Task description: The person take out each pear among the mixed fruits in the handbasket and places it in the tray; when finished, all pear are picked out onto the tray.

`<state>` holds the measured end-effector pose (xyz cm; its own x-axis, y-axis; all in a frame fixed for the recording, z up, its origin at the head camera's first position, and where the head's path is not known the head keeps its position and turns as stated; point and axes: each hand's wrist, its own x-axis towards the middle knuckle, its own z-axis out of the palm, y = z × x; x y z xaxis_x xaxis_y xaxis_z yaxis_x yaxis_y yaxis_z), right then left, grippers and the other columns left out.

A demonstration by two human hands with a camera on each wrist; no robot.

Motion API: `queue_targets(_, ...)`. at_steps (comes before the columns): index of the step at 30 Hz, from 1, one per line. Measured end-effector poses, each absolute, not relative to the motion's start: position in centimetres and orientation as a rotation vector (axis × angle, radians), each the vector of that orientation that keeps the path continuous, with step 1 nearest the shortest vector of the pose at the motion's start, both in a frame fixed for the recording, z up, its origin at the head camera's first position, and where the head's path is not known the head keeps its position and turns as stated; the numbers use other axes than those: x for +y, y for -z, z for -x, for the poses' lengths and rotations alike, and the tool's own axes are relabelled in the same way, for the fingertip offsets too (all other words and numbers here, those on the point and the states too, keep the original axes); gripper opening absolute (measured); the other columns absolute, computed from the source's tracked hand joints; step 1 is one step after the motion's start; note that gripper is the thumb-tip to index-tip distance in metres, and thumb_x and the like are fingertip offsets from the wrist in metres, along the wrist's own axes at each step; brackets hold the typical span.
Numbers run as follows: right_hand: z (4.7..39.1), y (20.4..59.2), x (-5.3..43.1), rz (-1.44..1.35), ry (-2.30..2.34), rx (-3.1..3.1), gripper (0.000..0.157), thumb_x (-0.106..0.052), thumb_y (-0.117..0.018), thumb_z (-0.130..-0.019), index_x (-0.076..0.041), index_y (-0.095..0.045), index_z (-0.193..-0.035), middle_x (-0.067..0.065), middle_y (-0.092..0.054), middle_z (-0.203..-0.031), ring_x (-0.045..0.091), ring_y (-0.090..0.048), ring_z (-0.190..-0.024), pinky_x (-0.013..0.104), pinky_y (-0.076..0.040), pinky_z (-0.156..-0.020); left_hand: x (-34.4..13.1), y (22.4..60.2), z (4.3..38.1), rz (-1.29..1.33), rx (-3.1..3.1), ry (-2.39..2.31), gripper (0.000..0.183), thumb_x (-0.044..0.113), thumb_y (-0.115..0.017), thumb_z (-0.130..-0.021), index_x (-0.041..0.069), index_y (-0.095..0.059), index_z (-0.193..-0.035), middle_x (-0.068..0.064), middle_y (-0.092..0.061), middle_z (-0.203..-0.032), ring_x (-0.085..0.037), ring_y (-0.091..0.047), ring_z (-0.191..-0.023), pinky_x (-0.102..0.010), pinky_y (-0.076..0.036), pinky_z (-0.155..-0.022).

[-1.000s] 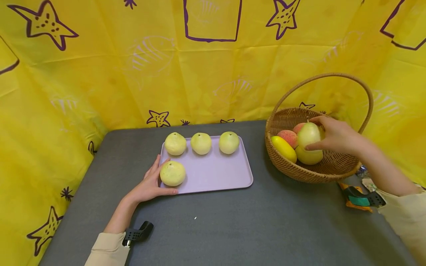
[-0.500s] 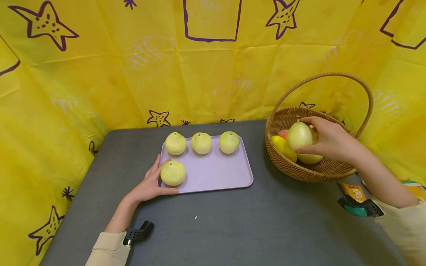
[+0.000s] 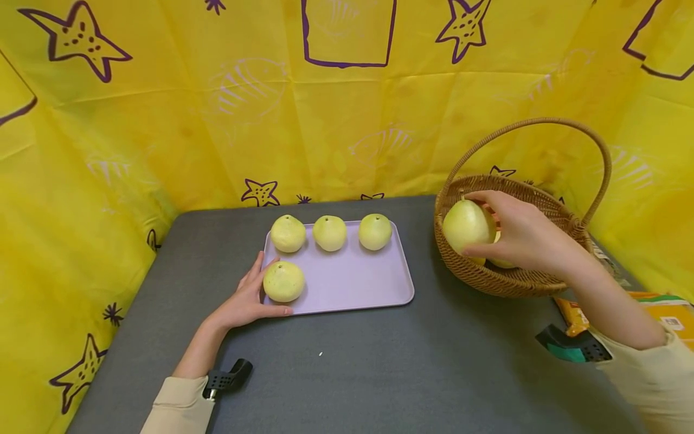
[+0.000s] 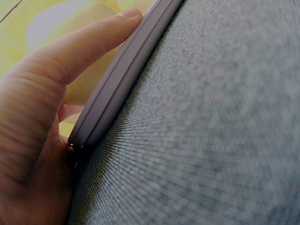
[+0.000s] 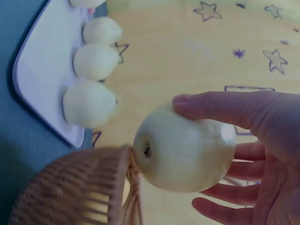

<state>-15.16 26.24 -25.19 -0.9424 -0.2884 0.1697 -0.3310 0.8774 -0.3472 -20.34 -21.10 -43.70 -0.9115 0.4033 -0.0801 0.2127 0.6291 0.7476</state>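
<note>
My right hand [image 3: 515, 235] holds a pale yellow-green pear [image 3: 467, 228] with a stem, thumb on one side and fingers on the other. The pear is over the left rim of a wicker basket [image 3: 472, 274]. In the right wrist view, the thumb lies across the pear [image 5: 180, 152] and its dimpled end faces the basket wall [image 5: 70, 187]. My left hand [image 3: 246, 301] grips the near left corner of a lilac tray [image 3: 352, 274], thumb along its front rim [image 4: 117, 84]. A rounded yellow-green fruit [image 3: 284, 282] sits inside that corner; three similar fruits [image 3: 329, 233] line the tray's back.
The basket's tall arched handle [image 3: 547, 120] rises at the right. Other fruit inside is mostly hidden behind the pear and hand. Orange packages [image 3: 669, 313] lie beyond the right forearm. A yellow patterned cloth [image 3: 347, 132] hangs behind the grey table [image 3: 379, 374].
My right hand has carried the pear leftward from over the fruit in the basket to its left rim. The left hand and the tray have stayed in place.
</note>
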Motion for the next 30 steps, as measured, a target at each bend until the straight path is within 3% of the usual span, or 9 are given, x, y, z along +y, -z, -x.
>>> queue_targets(5,15.1,25.3,24.8,-0.597,-0.613,-2.877,0.084,-0.032,-0.088,-0.071,-0.005,-0.047,-0.138,0.013,-0.059,-0.119,0.031,-0.058,-0.102,0.048,-0.048,-0.079,-21.2,43.7,20.3,-0.501,2.610,-1.156,0.114,0.045,-0.083,-0.073,0.018,-0.014,-0.158,-0.014,0.018,-0.161,-0.052,0.009,-0.141,-0.078,0.000,-0.099)
queue_targets(12,15.6,26.8,22.9,-0.769,-0.670,-2.793,0.082,-0.026,-0.090,-0.069,-0.004,-0.049,-0.135,0.008,-0.061,-0.118,0.022,-0.057,-0.101,0.041,-0.042,-0.087,-21.2,43.8,20.3,-0.492,2.620,-1.145,0.115,0.047,-0.084,-0.072,0.019,-0.014,-0.158,-0.013,0.018,-0.161,-0.052,0.008,-0.141,-0.077,-0.001,-0.099)
queue_targets(15,15.9,27.7,22.1,-0.800,-0.687,-2.780,0.082,-0.024,-0.091,-0.067,-0.003,-0.050,-0.135,0.008,-0.061,-0.119,0.020,-0.057,-0.101,0.041,-0.047,-0.084,-21.1,43.9,20.3,-0.494,2.616,-1.151,0.115,0.046,-0.084,-0.072,0.018,-0.013,-0.158,-0.013,0.018,-0.161,-0.052,0.008,-0.141,-0.077,0.000,-0.099)
queue_targets(22,16.5,29.5,20.7,-0.818,-0.788,-2.799,0.081,-0.026,-0.091,-0.068,-0.005,-0.051,-0.135,0.006,-0.059,-0.126,0.020,-0.057,-0.106,0.040,-0.044,-0.089,-21.1,44.0,20.4,-0.495,2.618,-1.149,0.115,0.047,-0.084,-0.072,0.019,-0.014,-0.158,-0.012,0.018,-0.161,-0.051,0.008,-0.141,-0.077,-0.001,-0.100)
queue_targets(30,17.2,32.0,19.2,-0.807,-0.873,-2.814,0.083,-0.032,-0.090,-0.069,-0.005,-0.050,-0.136,0.006,-0.060,-0.119,0.020,-0.057,-0.099,0.040,-0.047,-0.085,-21.1,44.0,20.4,-0.487,2.623,-1.148,0.115,0.047,-0.084,-0.071,0.018,-0.015,-0.158,-0.012,0.018,-0.161,-0.051,0.007,-0.141,-0.077,-0.001,-0.099)
